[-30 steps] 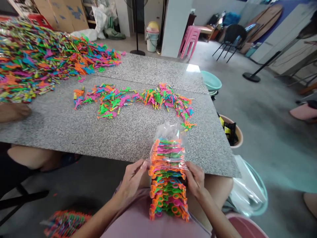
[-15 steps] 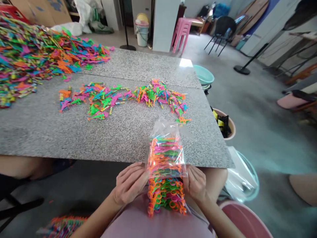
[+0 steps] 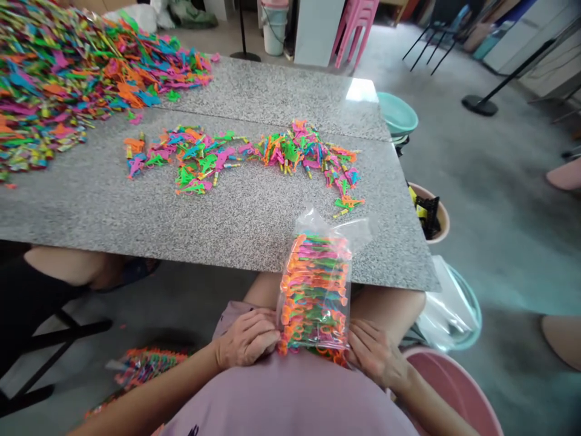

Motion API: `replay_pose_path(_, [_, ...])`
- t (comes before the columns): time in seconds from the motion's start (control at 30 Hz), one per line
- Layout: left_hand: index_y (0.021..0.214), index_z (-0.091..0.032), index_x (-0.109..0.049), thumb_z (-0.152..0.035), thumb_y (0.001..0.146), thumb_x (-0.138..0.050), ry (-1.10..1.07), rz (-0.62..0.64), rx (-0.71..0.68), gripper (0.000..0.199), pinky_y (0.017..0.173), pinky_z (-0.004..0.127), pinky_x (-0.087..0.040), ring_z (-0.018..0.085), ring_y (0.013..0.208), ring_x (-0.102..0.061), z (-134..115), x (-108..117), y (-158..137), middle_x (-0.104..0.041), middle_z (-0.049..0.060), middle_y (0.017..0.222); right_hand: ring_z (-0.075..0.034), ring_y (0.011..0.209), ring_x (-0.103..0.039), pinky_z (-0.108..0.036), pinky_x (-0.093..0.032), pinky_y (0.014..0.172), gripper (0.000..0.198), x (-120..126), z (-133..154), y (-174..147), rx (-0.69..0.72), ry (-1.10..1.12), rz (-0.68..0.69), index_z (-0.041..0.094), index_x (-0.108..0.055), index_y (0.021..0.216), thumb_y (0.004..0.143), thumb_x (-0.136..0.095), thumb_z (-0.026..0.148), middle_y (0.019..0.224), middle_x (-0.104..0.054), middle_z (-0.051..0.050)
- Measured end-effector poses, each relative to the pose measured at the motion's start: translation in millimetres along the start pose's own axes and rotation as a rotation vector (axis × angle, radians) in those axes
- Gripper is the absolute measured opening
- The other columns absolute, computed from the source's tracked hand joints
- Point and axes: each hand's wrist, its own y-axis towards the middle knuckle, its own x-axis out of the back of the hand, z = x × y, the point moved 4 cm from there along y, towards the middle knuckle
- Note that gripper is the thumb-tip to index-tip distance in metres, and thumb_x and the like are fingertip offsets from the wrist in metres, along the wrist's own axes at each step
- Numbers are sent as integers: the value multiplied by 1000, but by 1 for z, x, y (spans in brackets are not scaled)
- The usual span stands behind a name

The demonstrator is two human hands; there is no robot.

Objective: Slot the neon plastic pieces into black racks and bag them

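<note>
A clear plastic bag (image 3: 345, 297) lies over my lap against the table's front edge, its far end resting on the tabletop. Inside it, a neat stack of small bright plastic pieces (image 3: 315, 266) in orange, pink, green and blue fills most of its length. A few looped orange ends stick out of the near mouth, close to my shirt. My left hand (image 3: 249, 339) pinches the bag's near left edge, with the fingers curled. On the opposite side, my right hand (image 3: 374, 351) grips the near right edge; its fingertips are partly hidden.
Loose pieces (image 3: 204, 157) lie scattered across the speckled table (image 3: 136, 221), with a large heap (image 3: 82, 79) at the back left. Packed bundles (image 3: 149, 366) sit low at left. Basins, one pink (image 3: 449, 387), stand on the right. Another person's leg (image 3: 68, 266) shows at left.
The bag's near edge has come down toward my body, covering most of the stack that stuck out before. Both hands moved nearer with it. The view has tilted downward.
</note>
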Motion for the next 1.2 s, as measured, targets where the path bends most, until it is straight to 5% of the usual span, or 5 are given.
replay_pose_path(0.17, [97, -15, -55, -13, 95, -46, 14, -48, 81, 10, 66, 27, -55, 14, 64, -61, 9, 6, 19, -64, 4, 71, -14, 50, -42, -29, -34, 51, 34, 7, 0, 21, -143, -53, -140, 22, -45, 62, 95, -42, 14, 52, -47, 1])
replay_pose_path(0.3, [84, -18, -56, -12, 90, -53, 73, -137, 476, 9, 56, 17, -46, 8, 57, -58, 42, 48, 79, -62, -2, 66, -10, 46, -37, -27, -26, 50, 37, 61, -27, 91, -245, -87, -120, 21, -43, 57, 94, -47, 21, 49, -42, 4])
replay_pose_path(0.5, [78, -17, -61, -25, 86, -58, 66, -79, 686, 12, 48, 17, -41, 8, 49, -56, 56, 132, 148, -60, -4, 57, -7, 41, -36, -23, -23, 44, 41, 114, -45, 197, -389, 390, 297, 19, -48, 56, 93, -41, 35, 44, -42, 5])
replay_pose_path(0.8, [81, -18, -67, -30, 88, -56, 409, -16, 721, 18, 46, 18, -36, 7, 47, -51, 45, 203, 128, -58, -6, 55, -4, 42, -33, -20, -23, 44, 39, 97, -26, 272, -256, 442, 271, 18, -44, 52, 90, -45, 27, 45, -37, 7])
replay_pose_path(1.2, [82, -13, -67, -28, 85, -68, 384, -435, 764, 15, 44, 13, -43, 4, 48, -56, 14, 284, 84, -61, -7, 58, -5, 52, -42, -19, -27, 50, 46, 70, 31, 353, 69, 462, -22, 16, -45, 55, 97, -41, 36, 54, -39, 5])
